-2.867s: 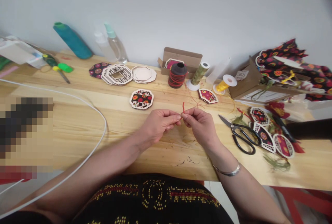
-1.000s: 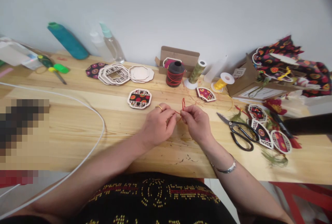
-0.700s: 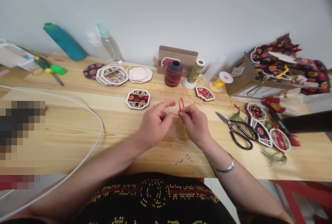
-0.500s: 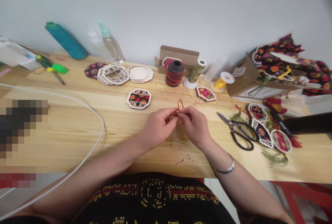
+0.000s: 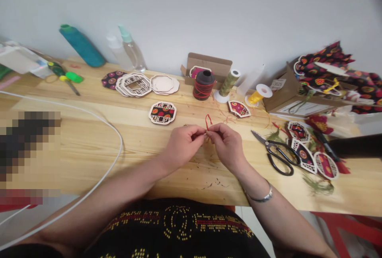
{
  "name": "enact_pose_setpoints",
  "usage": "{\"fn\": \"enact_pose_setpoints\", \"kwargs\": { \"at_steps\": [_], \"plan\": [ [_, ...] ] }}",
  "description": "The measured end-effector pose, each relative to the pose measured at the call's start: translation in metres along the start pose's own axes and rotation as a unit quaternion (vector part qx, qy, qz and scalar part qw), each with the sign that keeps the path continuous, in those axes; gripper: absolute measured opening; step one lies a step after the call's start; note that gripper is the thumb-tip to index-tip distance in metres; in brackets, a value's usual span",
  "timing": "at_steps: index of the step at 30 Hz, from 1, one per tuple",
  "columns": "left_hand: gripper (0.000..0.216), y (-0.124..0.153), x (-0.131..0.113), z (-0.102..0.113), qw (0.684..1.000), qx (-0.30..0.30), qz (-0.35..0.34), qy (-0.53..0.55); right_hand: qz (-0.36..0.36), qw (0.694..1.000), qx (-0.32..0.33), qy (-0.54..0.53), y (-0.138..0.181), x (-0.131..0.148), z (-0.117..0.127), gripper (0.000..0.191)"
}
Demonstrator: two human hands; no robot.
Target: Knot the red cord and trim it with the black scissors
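Pinches a red cord (image 5: 206, 121) in the right hand (image 5: 229, 144), with thumb and forefinger pressed together and the cord caught at the very tips of the fingers (image 5: 212, 131). Brings the left hand (image 5: 182, 145) right up beside it, tips likewise closed at the cord; cannot tell how much lies hidden under the left thumb. Lets a small loop of the cord stand up just above the right fingertips, with a short bit showing below, between the hands. Holds all this just above the table (image 5: 143, 140). Has a patterned square panel (image 5: 162, 113) lying beyond the left hand, a dark spool wound in red (image 5: 203, 86) farther back, and black-handled scissors (image 5: 267, 145) off to the right, apart from the right hand.
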State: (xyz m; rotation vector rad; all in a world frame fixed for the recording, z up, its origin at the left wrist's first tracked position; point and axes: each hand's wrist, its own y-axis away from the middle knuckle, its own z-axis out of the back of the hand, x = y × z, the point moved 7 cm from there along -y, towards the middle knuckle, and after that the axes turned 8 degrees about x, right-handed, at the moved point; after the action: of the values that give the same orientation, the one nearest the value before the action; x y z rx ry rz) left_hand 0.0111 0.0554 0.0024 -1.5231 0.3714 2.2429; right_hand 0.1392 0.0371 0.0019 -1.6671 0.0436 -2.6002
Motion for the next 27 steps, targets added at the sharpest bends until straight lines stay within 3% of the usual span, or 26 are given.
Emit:
{"fn": "enact_pose_setpoints", "kwargs": {
  "at_steps": [12, 17, 27],
  "plan": [
    [0.012, -0.0031, 0.0063, 0.0000, 0.994, -0.004, 0.047, 0.098, -0.008, 0.997, -0.013, -0.081, -0.0008, -0.0027, 0.0010, 0.005],
    [0.013, -0.0025, 0.0042, 0.0004, 0.995, -0.009, 0.026, 0.101, -0.026, 0.991, -0.012, -0.131, -0.0016, -0.0043, -0.0007, 0.004],
    [0.010, -0.0041, 0.0037, 0.0020, 0.996, 0.002, 0.033, 0.081, -0.020, 0.993, -0.013, -0.114, -0.0025, -0.0037, 0.0014, 0.005]
  ]
}}
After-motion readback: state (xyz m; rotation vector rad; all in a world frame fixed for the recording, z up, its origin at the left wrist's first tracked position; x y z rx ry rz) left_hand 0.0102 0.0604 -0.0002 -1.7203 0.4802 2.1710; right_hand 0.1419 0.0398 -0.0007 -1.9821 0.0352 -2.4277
